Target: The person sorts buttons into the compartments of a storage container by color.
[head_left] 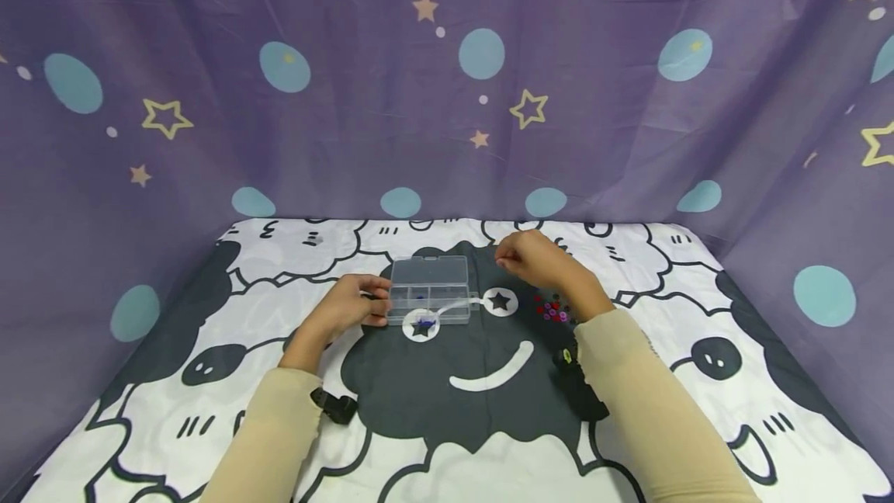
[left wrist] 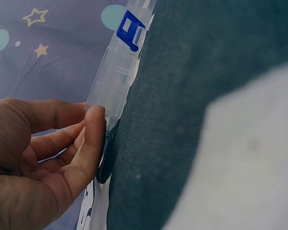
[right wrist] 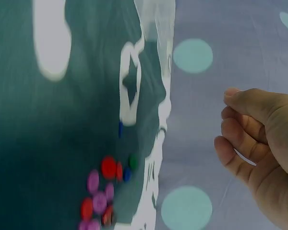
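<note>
A clear plastic compartment box [head_left: 452, 317] stands on the dark part of the printed cloth, its lid [head_left: 429, 270] raised at the back. A blue latch [left wrist: 131, 31] shows on its front. My left hand [head_left: 349, 303] grips the box's left end between thumb and fingers, seen closely in the left wrist view. My right hand [head_left: 534, 258] hovers to the right of the box, fingers curled and the thumb close to the index fingertip [right wrist: 231, 92]. I cannot tell whether something small is pinched there. Small red, pink, blue and green round pieces [right wrist: 100, 202] lie scattered below it.
The cloth [head_left: 419, 402] carries printed sheep faces. A purple curtain [head_left: 391, 99] with stars and dots hangs behind the table. A dark camera [head_left: 337, 406] sits at the left wrist. A lone blue piece [right wrist: 120, 129] lies apart from the small pile.
</note>
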A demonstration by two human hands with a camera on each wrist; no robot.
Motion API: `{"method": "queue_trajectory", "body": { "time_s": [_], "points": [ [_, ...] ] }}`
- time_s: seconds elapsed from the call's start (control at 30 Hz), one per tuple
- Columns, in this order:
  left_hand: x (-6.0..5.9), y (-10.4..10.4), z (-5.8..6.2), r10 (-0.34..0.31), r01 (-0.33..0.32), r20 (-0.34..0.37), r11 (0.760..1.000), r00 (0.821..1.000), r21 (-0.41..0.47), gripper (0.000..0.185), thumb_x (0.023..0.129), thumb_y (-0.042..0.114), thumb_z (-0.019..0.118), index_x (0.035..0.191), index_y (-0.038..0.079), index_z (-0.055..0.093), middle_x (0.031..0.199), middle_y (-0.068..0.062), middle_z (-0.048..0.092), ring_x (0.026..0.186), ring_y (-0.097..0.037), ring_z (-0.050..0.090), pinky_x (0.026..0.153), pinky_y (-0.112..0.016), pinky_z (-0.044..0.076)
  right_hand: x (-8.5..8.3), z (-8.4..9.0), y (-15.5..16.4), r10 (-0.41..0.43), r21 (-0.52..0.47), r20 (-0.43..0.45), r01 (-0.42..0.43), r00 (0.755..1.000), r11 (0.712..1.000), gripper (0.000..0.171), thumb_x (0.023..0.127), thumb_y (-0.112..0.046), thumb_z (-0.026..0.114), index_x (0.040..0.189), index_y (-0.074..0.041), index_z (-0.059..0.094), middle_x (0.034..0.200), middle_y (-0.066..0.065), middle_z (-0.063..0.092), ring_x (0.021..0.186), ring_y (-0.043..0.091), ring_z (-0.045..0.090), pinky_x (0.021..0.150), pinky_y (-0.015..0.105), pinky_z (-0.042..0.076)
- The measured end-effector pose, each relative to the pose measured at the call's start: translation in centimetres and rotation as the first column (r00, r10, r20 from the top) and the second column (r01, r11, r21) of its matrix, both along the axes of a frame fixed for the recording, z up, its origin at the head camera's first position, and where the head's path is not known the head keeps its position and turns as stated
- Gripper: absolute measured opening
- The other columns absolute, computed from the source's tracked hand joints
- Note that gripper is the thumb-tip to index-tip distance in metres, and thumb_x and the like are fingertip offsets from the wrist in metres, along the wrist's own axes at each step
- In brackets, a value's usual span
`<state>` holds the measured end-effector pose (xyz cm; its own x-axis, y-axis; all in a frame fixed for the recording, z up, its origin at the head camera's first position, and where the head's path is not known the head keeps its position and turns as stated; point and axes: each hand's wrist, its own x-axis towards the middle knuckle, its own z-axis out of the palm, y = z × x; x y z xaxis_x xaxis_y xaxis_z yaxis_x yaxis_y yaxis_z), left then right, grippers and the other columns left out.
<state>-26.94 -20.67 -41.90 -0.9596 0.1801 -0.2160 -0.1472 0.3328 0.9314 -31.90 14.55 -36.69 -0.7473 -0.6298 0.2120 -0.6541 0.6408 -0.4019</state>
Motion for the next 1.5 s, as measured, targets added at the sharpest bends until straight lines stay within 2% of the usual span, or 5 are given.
{"method": "queue_trajectory", "body": {
  "time_s": [0.33,0.5,0.77,1.03,1.5],
  "points": [
    [0.1,-0.6,-0.5,-0.003,0.003,-0.003,1.0,1.0,-0.002,0.048,0.095,-0.005,0.068,0.141,-0.005,0.055,0.126,-0.024,0.055,0.101,-0.028,0.07,0.079,-0.037,0.066,-0.5,-0.8,3.1,-0.021,0.001,-0.043,0.021,0.999,1.0,0.006,0.094,-0.003,0.073,0.096,0.0,0.077,0.086,0.005,0.076,0.075,0.015,0.066,0.071,0.038,0.06],
    [0.1,-0.5,-0.4,0.006,-0.006,-0.007,1.0,1.0,-0.001,0.048,0.095,-0.006,0.069,0.141,-0.005,0.055,0.126,-0.023,0.055,0.1,-0.028,0.07,0.079,-0.037,0.067,-0.8,-1.4,4.3,-0.027,0.03,-0.017,0.027,0.999,0.999,0.007,0.095,-0.005,0.072,0.095,0.0,0.078,0.085,0.003,0.075,0.073,0.012,0.063,0.071,0.038,0.058],
    [0.1,-0.3,-0.5,0.008,-0.008,0.001,1.0,1.0,-0.01,0.048,0.095,-0.006,0.068,0.141,-0.006,0.055,0.123,-0.022,0.055,0.099,-0.026,0.07,0.078,-0.036,0.067,-1.1,-2.5,5.7,0.006,0.1,0.043,-0.01,0.999,0.995,0.005,0.092,-0.002,0.073,0.093,-0.001,0.078,0.085,0.0,0.074,0.072,0.009,0.062,0.069,0.033,0.059],
    [-0.1,-0.3,-0.4,0.007,-0.007,-0.001,1.0,1.0,-0.002,0.047,0.095,-0.006,0.068,0.14,-0.005,0.056,0.124,-0.022,0.055,0.1,-0.027,0.07,0.078,-0.037,0.067,-1.4,-3.3,5.9,0.022,0.12,0.157,-0.042,0.987,0.992,0.004,0.09,-0.002,0.077,0.09,0.002,0.077,0.085,0.003,0.075,0.079,0.015,0.07,0.073,0.035,0.062],
    [-0.2,-0.1,-0.1,-0.011,0.011,-0.003,1.0,1.0,0.0,0.048,0.095,-0.005,0.068,0.142,-0.004,0.055,0.127,-0.024,0.054,0.101,-0.029,0.07,0.079,-0.037,0.067,-1.4,-3.9,5.3,-0.064,0.178,0.156,0.035,0.986,0.983,0.003,0.087,-0.005,0.08,0.088,-0.005,0.077,0.083,-0.001,0.074,0.082,0.016,0.069,0.08,0.04,0.06]
  ]
}}
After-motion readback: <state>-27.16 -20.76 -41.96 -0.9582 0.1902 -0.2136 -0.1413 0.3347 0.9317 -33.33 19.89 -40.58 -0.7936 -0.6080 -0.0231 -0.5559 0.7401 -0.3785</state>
